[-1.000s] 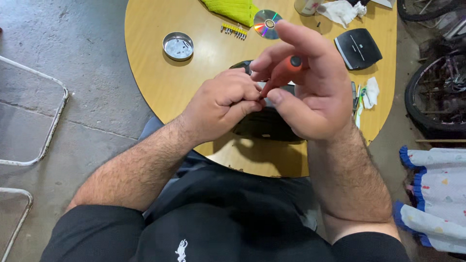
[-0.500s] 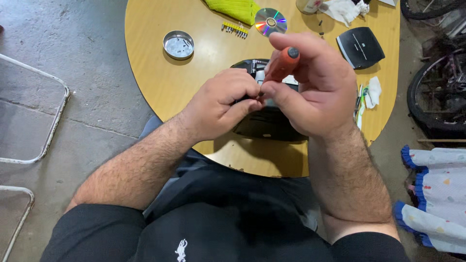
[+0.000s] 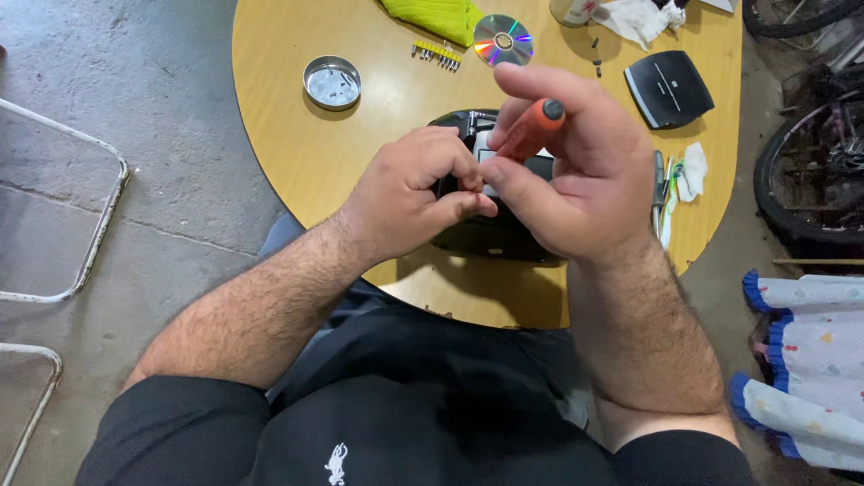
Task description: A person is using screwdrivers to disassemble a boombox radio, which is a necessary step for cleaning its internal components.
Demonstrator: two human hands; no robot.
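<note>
orange screwdriver point(image 3: 531, 126), black device point(image 3: 490, 236), yellow table point(image 3: 297, 153)

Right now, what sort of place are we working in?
Probably a home garage or shed workshop: bare grey concrete floor, black bicycle wheel parked beside the round wooden table, and a small round metal tin holding loose parts.

On the round yellowish wooden table point(image 3: 297, 171) stood a small round metal tin point(image 3: 332, 83), a strip of yellow screwdriver bits point(image 3: 436, 54), a shiny compact disc point(image 3: 503, 40), a bright green cloth point(image 3: 436, 15), a crumpled white rag point(image 3: 637, 18) and a flat black box-shaped device point(image 3: 668, 88). A bicycle wheel point(image 3: 810, 180) stood beside the table.
</note>
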